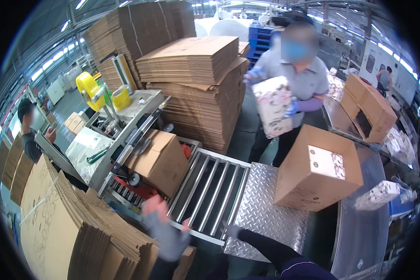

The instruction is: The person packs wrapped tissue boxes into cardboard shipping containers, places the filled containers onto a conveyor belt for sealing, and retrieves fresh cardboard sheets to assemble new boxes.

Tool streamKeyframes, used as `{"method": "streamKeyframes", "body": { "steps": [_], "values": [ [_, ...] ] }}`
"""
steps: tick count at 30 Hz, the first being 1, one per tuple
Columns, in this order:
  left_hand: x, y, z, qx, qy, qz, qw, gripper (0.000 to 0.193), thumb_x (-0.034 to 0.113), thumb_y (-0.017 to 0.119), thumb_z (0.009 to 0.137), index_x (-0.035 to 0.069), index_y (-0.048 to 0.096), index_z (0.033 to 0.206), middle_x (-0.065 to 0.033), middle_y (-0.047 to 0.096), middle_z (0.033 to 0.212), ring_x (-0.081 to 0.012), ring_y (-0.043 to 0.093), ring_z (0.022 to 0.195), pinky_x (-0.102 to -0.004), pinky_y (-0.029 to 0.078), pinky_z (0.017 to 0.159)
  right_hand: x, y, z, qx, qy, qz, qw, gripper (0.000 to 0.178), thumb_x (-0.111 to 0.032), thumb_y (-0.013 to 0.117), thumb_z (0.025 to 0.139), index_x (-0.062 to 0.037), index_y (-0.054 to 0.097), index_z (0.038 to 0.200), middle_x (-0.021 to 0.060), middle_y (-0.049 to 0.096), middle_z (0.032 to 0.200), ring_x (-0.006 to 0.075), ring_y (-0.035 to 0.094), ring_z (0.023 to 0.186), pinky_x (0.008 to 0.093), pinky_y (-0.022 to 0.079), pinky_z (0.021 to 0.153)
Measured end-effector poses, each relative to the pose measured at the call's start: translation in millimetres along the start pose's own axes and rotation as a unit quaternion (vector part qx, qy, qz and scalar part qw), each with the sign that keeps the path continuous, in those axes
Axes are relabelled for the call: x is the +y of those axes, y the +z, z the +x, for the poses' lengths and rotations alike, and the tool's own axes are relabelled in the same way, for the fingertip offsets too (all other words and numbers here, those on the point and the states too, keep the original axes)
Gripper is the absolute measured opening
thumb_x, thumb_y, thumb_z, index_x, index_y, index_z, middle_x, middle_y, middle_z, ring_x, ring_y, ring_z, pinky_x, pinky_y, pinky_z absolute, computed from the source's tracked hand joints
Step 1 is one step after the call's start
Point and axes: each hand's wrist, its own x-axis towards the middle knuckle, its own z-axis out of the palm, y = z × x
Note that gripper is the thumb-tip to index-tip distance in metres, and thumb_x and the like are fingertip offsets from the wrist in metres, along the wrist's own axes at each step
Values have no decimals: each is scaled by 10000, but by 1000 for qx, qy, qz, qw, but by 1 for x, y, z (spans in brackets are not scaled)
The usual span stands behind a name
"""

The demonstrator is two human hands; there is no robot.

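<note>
My left hand (167, 231), in a grey glove with reddish fingertips, is raised over the near end of the roller conveyor (209, 191). It is smeared by motion, but thumb and fingers look apart and hold nothing visible. By the corner between the rollers and the diamond-plate sheet (261, 205), my right hand (232, 230) is low; its fingers are too unclear to read. A closed carton (156, 161) sits in the tape sealing machine (121, 163) beyond my left hand. On the metal plate's right side stands an open carton (308, 186) with a floral-printed pack (326, 162) inside.
Across the plate a co-worker (294, 70) in blue gloves holds a floral pack (273, 107). Flat cardboard stacks (191, 93) rise behind the rollers; more flat cartons (56, 219) stand at left. A belt (364, 238) curves along the right, carrying another pack (378, 195).
</note>
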Motion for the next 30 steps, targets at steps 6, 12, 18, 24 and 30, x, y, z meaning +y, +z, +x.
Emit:
{"method": "streamKeyframes", "body": {
  "steps": [6, 12, 18, 24, 30],
  "values": [
    [-70, -252, -73, 131, -189, 611, 757, 693, 438, 644, 905, -38, 454, 1372, -216, 514, 1393, -375, 506, 1265, -514, 388, 1040, 282, 156, -271, -237, 85, -148, 956, 477, -456, 531, 893, -26, 720, 975, 196, 712, 938, 331, 690, 914, 474, 522, 801],
    [-87, -302, -149, 122, -190, 468, 854, 347, 216, 704, 863, -6, 663, 1127, -151, 707, 1024, -345, 648, 947, -413, 485, 904, 203, 61, -335, -121, 40, -233, 964, 321, -340, 589, 884, -38, 696, 888, 200, 691, 950, 327, 683, 858, 453, 553, 742],
    [137, -240, -155, 150, 59, 494, 854, 199, 34, 578, 895, -11, 678, 1061, -150, 698, 973, -290, 673, 887, -390, 536, 768, -42, -80, -399, 471, -239, -101, 843, 621, -317, 674, 843, -78, 472, 1380, 173, 426, 1448, 374, 361, 1365, 531, 271, 1132],
    [339, -224, -110, -38, 292, 337, 894, 293, 207, 623, 853, 7, 650, 1066, -101, 662, 874, -198, 658, 803, -298, 477, 677, -137, -134, -503, 645, -360, -257, 623, 345, -142, 632, 821, -158, 617, 1165, 70, 608, 1199, 259, 587, 1128, 467, 458, 939],
    [346, -161, -55, -60, 372, 110, 920, 273, 215, 600, 865, 77, 657, 1094, -4, 542, 682, -148, 570, 634, -316, 401, 556, -89, -163, -558, 611, -247, -317, 682, 283, -195, 757, 660, -133, 603, 889, 26, 597, 805, 223, 607, 739, 357, 467, 602]
  ]
}}
